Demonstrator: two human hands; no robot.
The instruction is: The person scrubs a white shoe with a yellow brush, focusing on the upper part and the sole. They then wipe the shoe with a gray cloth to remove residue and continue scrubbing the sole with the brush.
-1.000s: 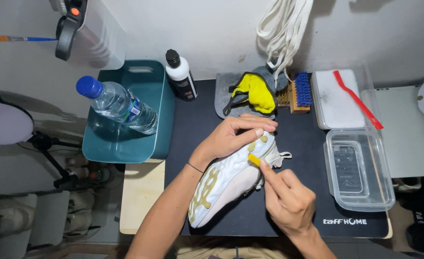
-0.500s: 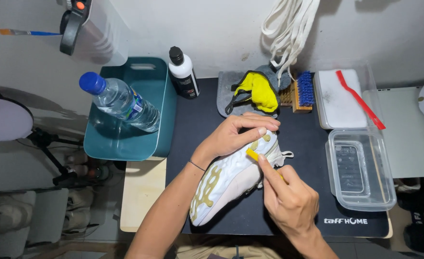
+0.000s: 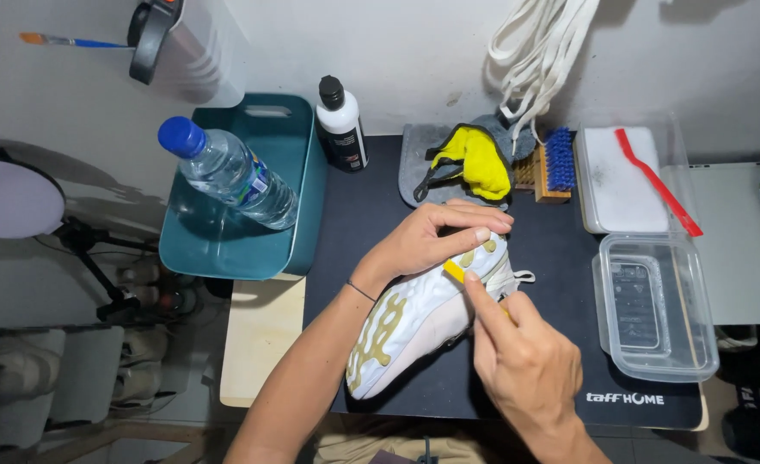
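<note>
We steady the white shoe (image 3: 414, 318) with our left hand (image 3: 423, 241) at the black mat's (image 3: 371, 198) centre; our right hand (image 3: 522, 361) pinches a yellow tool (image 3: 455, 271) against it

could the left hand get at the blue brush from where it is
Probably yes. The left hand lies on the shoe, and the blue brush sits just beyond it on the mat. Only the yellow cloth lies beside that path, but the hand would have to let go of the shoe.
</note>
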